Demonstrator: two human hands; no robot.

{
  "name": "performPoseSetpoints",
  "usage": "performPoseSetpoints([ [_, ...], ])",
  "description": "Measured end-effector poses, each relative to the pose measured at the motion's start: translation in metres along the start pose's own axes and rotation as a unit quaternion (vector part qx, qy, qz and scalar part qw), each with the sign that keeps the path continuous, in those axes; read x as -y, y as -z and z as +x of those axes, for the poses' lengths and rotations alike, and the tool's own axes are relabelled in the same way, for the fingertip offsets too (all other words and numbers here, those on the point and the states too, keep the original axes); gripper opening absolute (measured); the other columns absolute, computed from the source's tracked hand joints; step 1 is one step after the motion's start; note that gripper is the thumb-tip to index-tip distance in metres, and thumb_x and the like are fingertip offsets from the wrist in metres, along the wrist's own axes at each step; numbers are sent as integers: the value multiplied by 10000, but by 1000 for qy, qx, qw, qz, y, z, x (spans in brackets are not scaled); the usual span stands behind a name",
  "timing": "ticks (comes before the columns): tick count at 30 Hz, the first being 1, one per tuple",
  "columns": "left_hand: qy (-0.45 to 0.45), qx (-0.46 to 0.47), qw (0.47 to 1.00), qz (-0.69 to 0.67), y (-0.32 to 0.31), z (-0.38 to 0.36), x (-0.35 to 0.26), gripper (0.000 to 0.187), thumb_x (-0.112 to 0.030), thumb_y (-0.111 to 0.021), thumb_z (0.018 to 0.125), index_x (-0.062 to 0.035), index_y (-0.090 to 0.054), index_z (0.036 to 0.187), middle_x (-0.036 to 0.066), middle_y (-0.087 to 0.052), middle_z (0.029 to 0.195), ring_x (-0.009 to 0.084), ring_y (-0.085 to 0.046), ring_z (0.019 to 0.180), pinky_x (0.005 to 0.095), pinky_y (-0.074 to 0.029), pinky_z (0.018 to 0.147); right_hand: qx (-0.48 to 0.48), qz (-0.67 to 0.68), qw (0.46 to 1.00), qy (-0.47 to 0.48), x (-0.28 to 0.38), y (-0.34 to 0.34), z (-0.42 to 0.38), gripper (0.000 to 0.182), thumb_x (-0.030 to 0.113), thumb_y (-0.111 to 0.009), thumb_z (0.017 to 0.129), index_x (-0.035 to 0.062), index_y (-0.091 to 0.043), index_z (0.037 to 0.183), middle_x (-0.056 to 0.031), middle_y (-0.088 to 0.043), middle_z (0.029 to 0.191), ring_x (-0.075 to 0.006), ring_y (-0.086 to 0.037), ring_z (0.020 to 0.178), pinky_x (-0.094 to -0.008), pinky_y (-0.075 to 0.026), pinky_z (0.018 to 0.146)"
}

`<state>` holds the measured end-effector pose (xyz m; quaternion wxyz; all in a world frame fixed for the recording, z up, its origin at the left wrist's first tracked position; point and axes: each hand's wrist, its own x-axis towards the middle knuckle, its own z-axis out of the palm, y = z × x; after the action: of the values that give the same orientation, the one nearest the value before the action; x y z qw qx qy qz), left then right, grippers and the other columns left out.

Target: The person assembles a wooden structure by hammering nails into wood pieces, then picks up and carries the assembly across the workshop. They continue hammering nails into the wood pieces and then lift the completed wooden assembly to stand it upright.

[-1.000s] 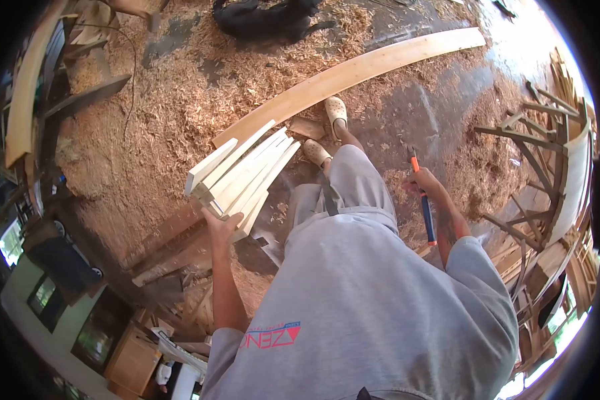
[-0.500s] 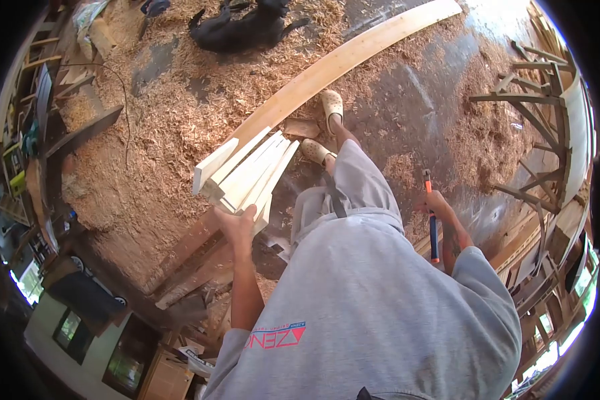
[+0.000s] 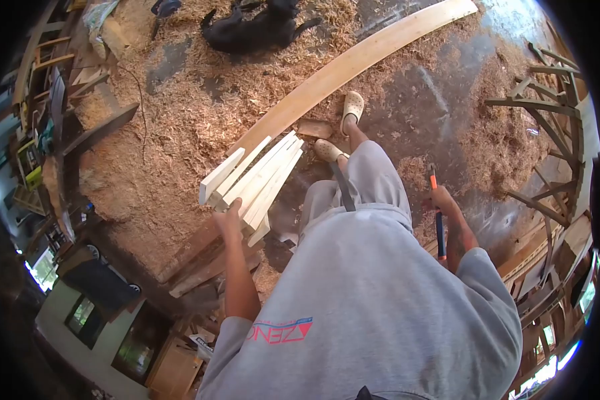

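Observation:
My left hand [image 3: 229,220] is closed around the near end of a fanned bundle of pale wooden strips [image 3: 263,175]. Its thumb lies over the top of the wood, while the other fingers are mostly hidden beneath. The far ends of the strips spread toward a long curved plank [image 3: 353,57] on the floor. On the other side of my body, my right hand [image 3: 440,199] grips a hammer [image 3: 441,233] with an orange and blue handle. It holds the handle toward the upper end, with the small dark head pointing away from me.
Wood shavings [image 3: 173,127] cover much of the floor. A black dog [image 3: 250,30] lies beyond the plank. A short wood block [image 3: 315,128] sits near my feet in beige clogs [image 3: 353,107]. Wooden frames [image 3: 547,107] stand along the right, and lumber and clutter line the left.
My left hand has shifted its hold, its thumb now further over the strips. The bundle has turned slightly. The hammer stays in my right hand, and the whole view has shifted a little.

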<state>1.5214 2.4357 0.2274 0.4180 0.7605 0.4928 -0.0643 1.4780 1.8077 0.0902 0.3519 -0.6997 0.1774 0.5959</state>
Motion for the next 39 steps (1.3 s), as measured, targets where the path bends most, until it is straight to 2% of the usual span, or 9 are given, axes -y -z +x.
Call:
performPoseSetpoints([
  [5,68,76,987,-124,8,1,-4,465,-8,-756,722,89,-607,1152,120,-660,1093,217,-629,963,337,-467,878,-110,260,957,-61,16,15,21,184,84,-610,893,-80,-688,926,-169,-720,800,-240,-709,635,-340,-535,476],
  [9,108,29,991,-77,8,-6,-17,464,10,-747,717,83,-613,1155,110,-667,1078,214,-632,949,335,-473,859,-40,216,975,-21,33,40,15,138,-76,-523,839,-97,-644,903,-203,-720,923,-256,-731,779,-359,-609,619],
  [14,36,7,994,-102,8,7,11,445,-10,-749,734,61,-623,1155,96,-670,1080,205,-632,941,338,-472,855,-56,22,998,24,-63,56,86,190,194,-640,856,44,-708,761,-89,-700,702,-190,-686,590,-310,-520,492],
  [17,9,15,995,-98,11,-1,7,588,-78,-778,763,85,-516,1264,134,-611,1209,220,-595,1049,333,-455,909,-36,271,954,-120,-5,81,50,178,19,-551,886,-103,-679,867,-186,-711,815,-278,-726,717,-392,-602,594],
  [24,36,20,982,-182,-1,-50,22,816,-170,-793,788,125,-317,1381,215,-476,1341,261,-524,1164,365,-432,989,-15,42,996,74,-2,86,46,150,233,-673,838,101,-712,779,-40,-690,678,-169,-682,613,-286,-503,497],
  [29,-30,-93,988,119,-36,-83,-24,1013,-416,-810,731,123,-286,1410,311,-444,1374,401,-484,1250,430,-377,1065,-71,164,984,19,54,73,30,197,110,-613,878,-60,-714,872,-119,-693,724,-205,-653,556,-314,-503,457],
  [33,8,-41,998,44,-46,-69,20,1035,-400,-831,678,80,-316,1437,309,-450,1386,427,-460,1276,442,-366,1078,-163,-84,975,-129,64,62,47,395,193,-764,772,-74,-628,1030,-145,-685,759,-227,-695,713,-395,-553,566],
  [37,62,22,995,71,-36,-54,18,903,-302,-846,608,83,-432,1314,310,-560,1247,434,-558,1149,452,-427,1003,-56,-350,933,-66,77,54,56,347,394,-808,650,80,-721,768,-114,-700,775,-228,-690,714,-360,-557,663],
  [39,61,18,995,73,-31,-47,-5,826,-260,-817,621,84,-447,1274,309,-595,1182,444,-592,1085,459,-457,958,104,-668,724,137,97,55,57,374,460,-742,653,116,-737,799,-96,-711,802,-234,-696,747,-363,-544,682],
])
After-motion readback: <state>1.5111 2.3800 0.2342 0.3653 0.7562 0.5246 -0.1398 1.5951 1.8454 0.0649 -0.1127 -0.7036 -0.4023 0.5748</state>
